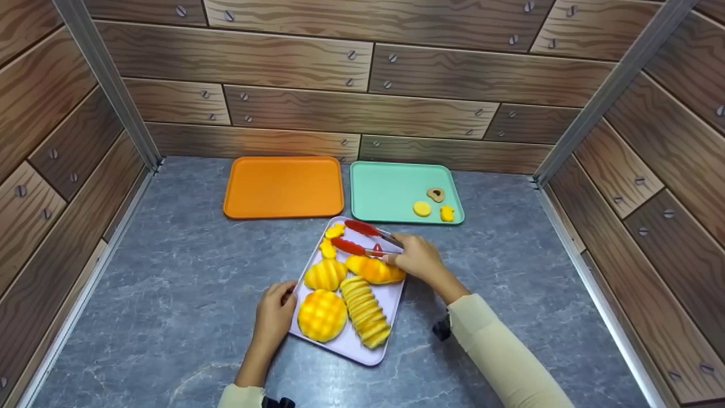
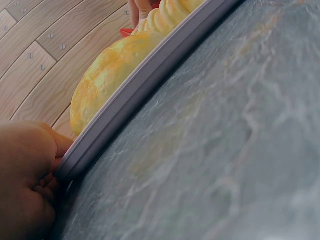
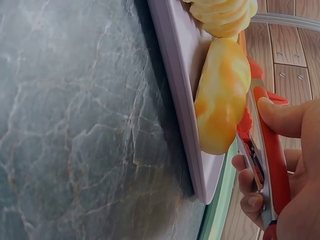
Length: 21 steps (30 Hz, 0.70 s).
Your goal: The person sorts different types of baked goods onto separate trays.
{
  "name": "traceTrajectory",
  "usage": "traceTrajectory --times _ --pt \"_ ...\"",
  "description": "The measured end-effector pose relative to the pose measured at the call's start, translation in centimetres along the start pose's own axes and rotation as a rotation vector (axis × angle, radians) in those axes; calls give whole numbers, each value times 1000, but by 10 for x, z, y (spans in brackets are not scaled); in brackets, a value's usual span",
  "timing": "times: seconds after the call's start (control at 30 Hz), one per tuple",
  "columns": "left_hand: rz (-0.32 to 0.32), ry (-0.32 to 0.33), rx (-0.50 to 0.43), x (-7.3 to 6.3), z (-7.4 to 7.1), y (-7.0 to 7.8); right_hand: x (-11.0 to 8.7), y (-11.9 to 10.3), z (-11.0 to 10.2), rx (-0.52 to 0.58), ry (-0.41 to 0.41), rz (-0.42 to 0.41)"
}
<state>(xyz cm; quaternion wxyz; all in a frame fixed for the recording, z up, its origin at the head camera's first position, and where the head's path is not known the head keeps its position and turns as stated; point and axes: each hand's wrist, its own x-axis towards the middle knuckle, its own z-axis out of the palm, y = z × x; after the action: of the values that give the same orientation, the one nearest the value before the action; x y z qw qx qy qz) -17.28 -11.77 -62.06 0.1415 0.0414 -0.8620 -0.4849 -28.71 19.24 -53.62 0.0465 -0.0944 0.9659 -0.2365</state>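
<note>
My left hand (image 1: 276, 313) grips the left edge of a lavender tray (image 1: 368, 357); in the left wrist view its fingers curl under the rim. In my right hand (image 1: 418, 259) I hold red-tipped tongs (image 1: 362, 228), their tips apart above the tray's far end. Two small yellow pieces (image 1: 328, 249) lie close to the tips. On the same tray are an oblong toy bread (image 1: 376, 271) beneath the tongs, a striped toy roll (image 1: 325, 275), a round checkered bun (image 1: 322, 315) and a long ridged bread (image 1: 365, 311).
Behind the lavender tray stand an orange tray (image 1: 283, 187) and a mint green tray (image 1: 385, 190). The green one bears a yellow disc (image 1: 421, 208), a brown piece with a dark centre (image 1: 435, 195) and a small yellow piece (image 1: 447, 213). Wood-patterned walls (image 1: 294, 62) surround the grey tabletop (image 1: 187, 294).
</note>
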Motion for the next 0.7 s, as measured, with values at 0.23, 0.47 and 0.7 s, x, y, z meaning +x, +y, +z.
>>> traceTrajectory --times 0.23,0.47,0.7 --pt "3 0 -9 0 -1 0 6 -4 0 -3 -13 3" --pt "6 -4 -12 0 -1 -1 8 -4 2 -6 -1 -32" --pt "2 -4 -19 0 0 0 5 0 4 0 24 -57"
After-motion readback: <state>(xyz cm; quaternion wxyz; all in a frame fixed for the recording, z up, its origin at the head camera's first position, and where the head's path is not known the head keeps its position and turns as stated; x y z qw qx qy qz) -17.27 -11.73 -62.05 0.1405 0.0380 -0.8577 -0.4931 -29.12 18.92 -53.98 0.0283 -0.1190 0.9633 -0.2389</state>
